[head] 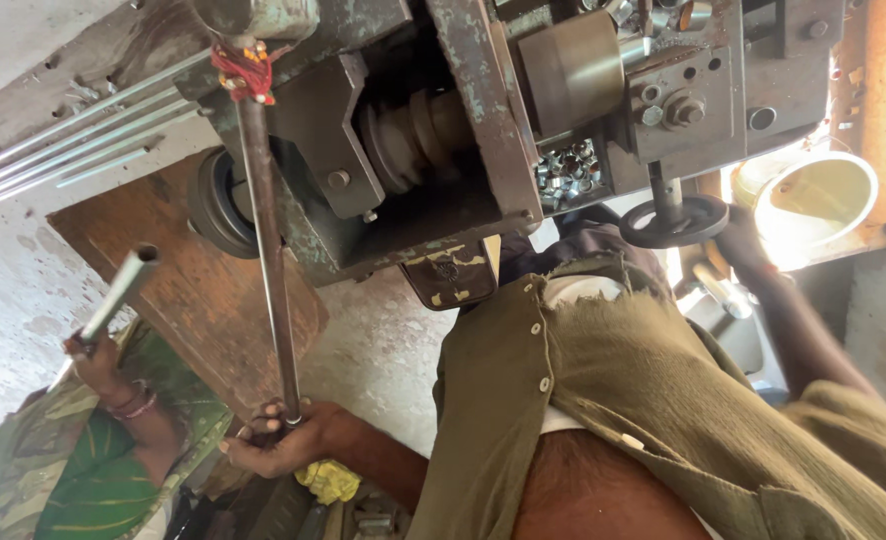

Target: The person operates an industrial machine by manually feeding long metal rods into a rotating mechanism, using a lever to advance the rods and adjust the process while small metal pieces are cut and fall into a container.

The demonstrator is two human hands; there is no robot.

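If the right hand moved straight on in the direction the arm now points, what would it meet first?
The right hand already rests at the black handwheel, so that wheel comes first. Behind it stands the grey machine block. Depth is unclear, so this is a cautious reading.

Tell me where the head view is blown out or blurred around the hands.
Head view: glare washes out the pale round bowl at upper right, beside the right hand at the black round handwheel; that forearm looks slightly motion-blurred. The left hand, gripping the long grey metal lever rod, is evenly lit and sharp.
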